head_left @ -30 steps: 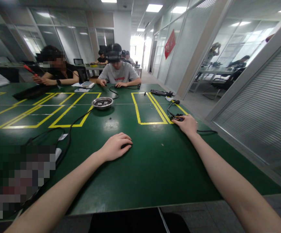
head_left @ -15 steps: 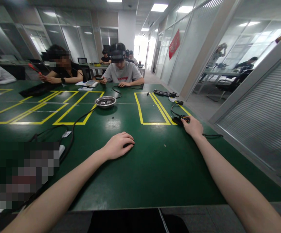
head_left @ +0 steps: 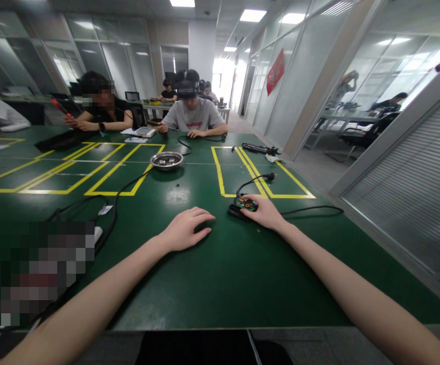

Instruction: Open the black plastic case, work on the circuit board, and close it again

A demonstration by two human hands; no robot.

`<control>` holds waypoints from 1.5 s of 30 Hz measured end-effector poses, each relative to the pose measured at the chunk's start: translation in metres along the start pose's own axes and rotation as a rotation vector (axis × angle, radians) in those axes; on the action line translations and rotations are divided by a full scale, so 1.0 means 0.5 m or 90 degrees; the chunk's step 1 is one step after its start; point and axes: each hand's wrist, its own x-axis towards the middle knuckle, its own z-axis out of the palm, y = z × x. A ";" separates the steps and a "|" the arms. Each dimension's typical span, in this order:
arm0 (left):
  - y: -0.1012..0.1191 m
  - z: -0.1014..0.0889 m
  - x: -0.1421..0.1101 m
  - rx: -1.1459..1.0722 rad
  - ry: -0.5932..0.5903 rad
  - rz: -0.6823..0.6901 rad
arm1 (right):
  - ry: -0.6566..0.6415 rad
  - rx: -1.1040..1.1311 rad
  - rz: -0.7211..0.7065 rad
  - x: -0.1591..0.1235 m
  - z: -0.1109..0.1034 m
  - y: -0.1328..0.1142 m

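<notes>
Both arms (head_left: 124, 276) outstretched; left fingers (head_left: 204, 218) half-curled, right fingers (head_left: 252, 214) gripping circuit-board device (head_left: 247, 204).

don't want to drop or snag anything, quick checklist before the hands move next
1. Right hand gripping the black device: ok.
2. Left hand free: ok, open with nothing visible in it.
3. Device housing closed: not ok, inner parts show.
4. Plug out of any socket: ok.
5. Metal bowl apart from both hands: ok.
6. Far end of the cable beyond the right wrist free: cannot tell.
</notes>
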 end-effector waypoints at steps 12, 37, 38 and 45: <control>0.022 0.002 0.000 -0.060 -0.012 -0.001 | -0.177 0.242 -0.319 -0.044 0.025 -0.142; 0.025 -0.003 0.004 0.111 -0.019 -0.037 | -0.203 -0.008 -0.226 -0.043 0.013 -0.134; 0.025 -0.002 0.004 0.109 -0.021 -0.040 | -0.196 -0.019 -0.227 -0.043 0.014 -0.134; 0.028 0.017 0.000 0.093 -0.023 -0.088 | -0.181 -0.014 -0.234 -0.047 0.013 -0.132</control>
